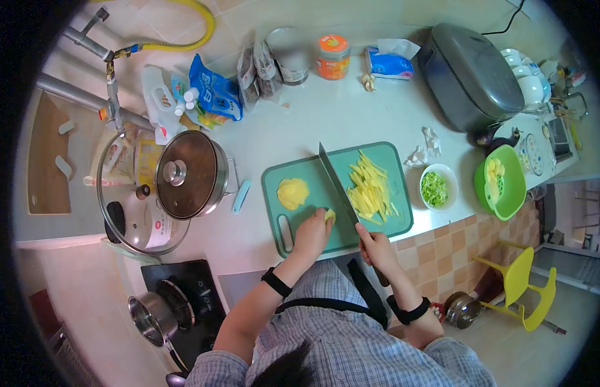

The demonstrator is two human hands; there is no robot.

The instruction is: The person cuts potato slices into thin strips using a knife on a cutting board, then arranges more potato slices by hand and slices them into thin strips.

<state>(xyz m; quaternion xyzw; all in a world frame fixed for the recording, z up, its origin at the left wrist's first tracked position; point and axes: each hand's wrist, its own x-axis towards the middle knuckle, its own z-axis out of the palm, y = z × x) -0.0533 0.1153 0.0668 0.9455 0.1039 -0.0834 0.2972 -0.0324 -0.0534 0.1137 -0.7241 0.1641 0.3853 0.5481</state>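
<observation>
On the green cutting board (272, 187) my left hand (312, 235) is closed, its fingertips holding a small yellow potato piece (330, 215). My right hand (377, 250) grips the handle of a kitchen knife (339, 182). The long blade slants across the board, just right of the potato piece; whether it touches the piece I cannot tell. A stack of potato slices (293, 193) lies on the board's left part. To the right of the blade is a loose pile of potato strips (372, 187).
Right of the board stand a white bowl of chopped greens (435, 187) and a green basket (512, 193) with pale pieces. A lidded pot (191, 174) and a light-blue-handled tool (241, 197) are at left. Behind are an orange-lidded jar (333, 58), tissues (389, 63) and a grey appliance (471, 77).
</observation>
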